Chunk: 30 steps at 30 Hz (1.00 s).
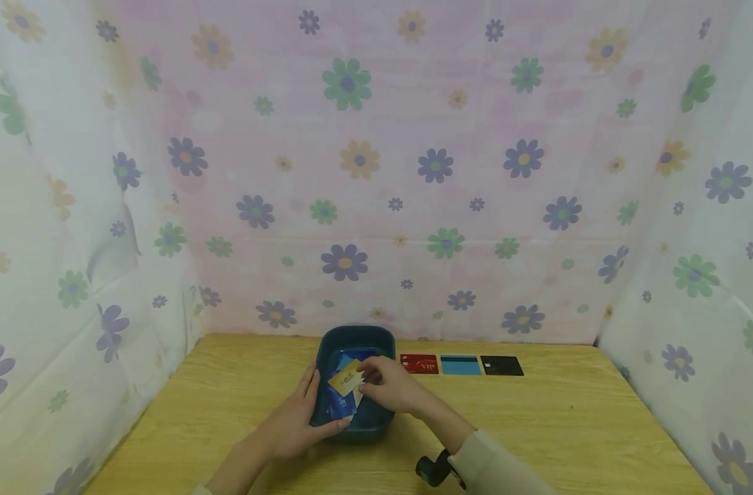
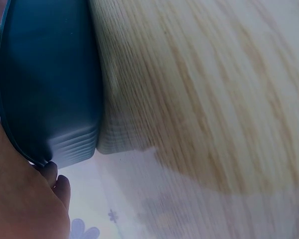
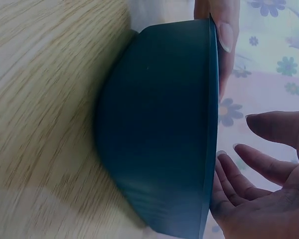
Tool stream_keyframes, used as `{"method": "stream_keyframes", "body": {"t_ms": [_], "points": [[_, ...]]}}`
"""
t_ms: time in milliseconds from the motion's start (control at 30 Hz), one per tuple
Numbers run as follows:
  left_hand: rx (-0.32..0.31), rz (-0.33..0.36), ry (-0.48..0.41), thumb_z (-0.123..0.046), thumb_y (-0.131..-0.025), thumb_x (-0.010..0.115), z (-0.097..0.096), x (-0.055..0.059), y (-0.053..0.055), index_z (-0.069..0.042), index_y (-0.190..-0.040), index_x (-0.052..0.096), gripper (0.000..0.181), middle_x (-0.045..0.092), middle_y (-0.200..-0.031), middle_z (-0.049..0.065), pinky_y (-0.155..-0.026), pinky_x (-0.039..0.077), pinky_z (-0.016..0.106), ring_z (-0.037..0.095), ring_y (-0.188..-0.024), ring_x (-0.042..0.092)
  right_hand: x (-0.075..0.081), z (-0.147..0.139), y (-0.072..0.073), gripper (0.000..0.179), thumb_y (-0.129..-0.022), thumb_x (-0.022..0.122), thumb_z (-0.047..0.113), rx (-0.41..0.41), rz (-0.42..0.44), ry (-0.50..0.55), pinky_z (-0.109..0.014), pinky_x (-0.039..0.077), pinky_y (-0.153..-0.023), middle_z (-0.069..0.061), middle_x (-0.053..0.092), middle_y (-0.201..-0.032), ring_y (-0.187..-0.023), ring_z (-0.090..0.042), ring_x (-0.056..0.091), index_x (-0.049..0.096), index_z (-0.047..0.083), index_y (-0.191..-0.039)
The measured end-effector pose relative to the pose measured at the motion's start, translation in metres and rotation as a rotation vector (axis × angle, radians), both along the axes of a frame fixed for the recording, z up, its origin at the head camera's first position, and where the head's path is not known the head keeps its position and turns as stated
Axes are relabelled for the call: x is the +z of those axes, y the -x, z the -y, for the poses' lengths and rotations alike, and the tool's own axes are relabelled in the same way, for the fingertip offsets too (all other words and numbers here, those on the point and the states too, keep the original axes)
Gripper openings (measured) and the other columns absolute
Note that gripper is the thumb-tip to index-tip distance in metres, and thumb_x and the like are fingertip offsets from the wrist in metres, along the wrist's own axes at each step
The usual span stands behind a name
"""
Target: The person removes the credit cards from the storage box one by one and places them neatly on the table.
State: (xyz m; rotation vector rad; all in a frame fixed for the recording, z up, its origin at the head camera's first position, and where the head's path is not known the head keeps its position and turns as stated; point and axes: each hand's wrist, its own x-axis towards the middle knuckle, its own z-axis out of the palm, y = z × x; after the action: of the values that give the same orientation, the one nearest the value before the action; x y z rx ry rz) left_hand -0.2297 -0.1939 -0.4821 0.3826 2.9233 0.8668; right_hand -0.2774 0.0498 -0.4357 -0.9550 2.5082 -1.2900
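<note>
A dark teal plastic basin [image 1: 371, 427] stands on the wooden table with several cards inside. On top lies a gold card [image 1: 348, 379], over a blue card [image 1: 342, 405] and others it partly hides. My left hand [image 1: 292, 423] grips the basin's left side, thumb at the near rim; in the left wrist view its fingertips [image 2: 62, 186] curl at the rim. My right hand [image 1: 388, 386] reaches over the right rim, fingertips close to the gold card. In the right wrist view its thumb and forefinger stand apart, with no card visible between them.
Right of the basin, a red VIP card [image 1: 419, 364], a light blue card with a dark stripe [image 1: 460, 365] and a black card [image 1: 502, 366] lie in a row. A black device [image 1: 433, 469] sits at the right wrist. Flower-patterned cloth [image 1: 401, 206] encloses the table.
</note>
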Motion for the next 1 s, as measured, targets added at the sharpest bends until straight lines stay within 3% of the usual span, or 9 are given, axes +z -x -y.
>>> {"method": "stream_keyframes", "body": {"t_ms": [233, 400, 700, 900, 1000], "points": [[-0.013, -0.009, -0.005, -0.077, -0.088, 0.058, 0.002, -0.001, 0.000, 0.002, -0.163, 0.008, 0.119, -0.007, -0.171, 0.017, -0.111, 0.039, 0.062, 0.047, -0.148, 0.030, -0.005, 0.022, 0.004, 0.039, -0.097, 0.067, 0.012, 0.000, 0.003, -0.037, -0.044, 0.055, -0.090, -0.021, 0.059, -0.129, -0.110, -0.034, 0.062, 0.060, -0.004, -0.133], [-0.017, -0.018, -0.006, -0.076, -0.089, 0.058, 0.002, 0.001, -0.001, 0.001, -0.163, 0.008, 0.118, -0.006, -0.171, 0.015, -0.112, 0.038, 0.061, 0.047, -0.148, 0.030, -0.012, 0.037, 0.009, 0.046, -0.094, 0.071, 0.015, -0.062, 0.009, -0.063, -0.052, 0.052, -0.095, -0.024, 0.056, -0.129, -0.116, -0.039, 0.058, 0.058, -0.008, -0.132], [-0.020, -0.004, -0.008, -0.076, -0.089, 0.058, 0.001, 0.002, -0.001, 0.002, -0.163, 0.008, 0.118, -0.007, -0.171, 0.016, -0.111, 0.038, 0.063, 0.048, -0.147, 0.032, -0.032, 0.055, 0.020, 0.069, -0.087, 0.081, 0.025, -0.256, -0.032, -0.101, -0.058, 0.049, -0.096, -0.026, 0.048, -0.134, -0.121, -0.042, 0.049, 0.053, -0.009, -0.139], [-0.013, 0.000, 0.002, -0.077, -0.088, 0.057, 0.000, -0.001, 0.000, 0.001, -0.163, 0.008, 0.119, -0.006, -0.171, 0.016, -0.110, 0.040, 0.061, 0.047, -0.146, 0.034, -0.041, 0.063, 0.028, 0.072, -0.081, 0.086, 0.026, -0.399, -0.097, -0.166, -0.065, 0.044, -0.100, -0.031, 0.050, -0.132, -0.123, -0.048, 0.048, 0.055, -0.012, -0.134], [-0.009, -0.002, 0.004, -0.076, -0.089, 0.058, 0.000, -0.001, 0.001, 0.000, -0.163, 0.008, 0.118, -0.007, -0.171, 0.014, -0.109, 0.041, 0.061, 0.046, -0.145, 0.037, -0.045, 0.066, 0.031, 0.075, -0.079, 0.087, 0.029, -0.452, -0.083, -0.200, -0.065, 0.040, -0.105, -0.030, 0.051, -0.131, -0.123, -0.048, 0.047, 0.056, -0.011, -0.133]]}}
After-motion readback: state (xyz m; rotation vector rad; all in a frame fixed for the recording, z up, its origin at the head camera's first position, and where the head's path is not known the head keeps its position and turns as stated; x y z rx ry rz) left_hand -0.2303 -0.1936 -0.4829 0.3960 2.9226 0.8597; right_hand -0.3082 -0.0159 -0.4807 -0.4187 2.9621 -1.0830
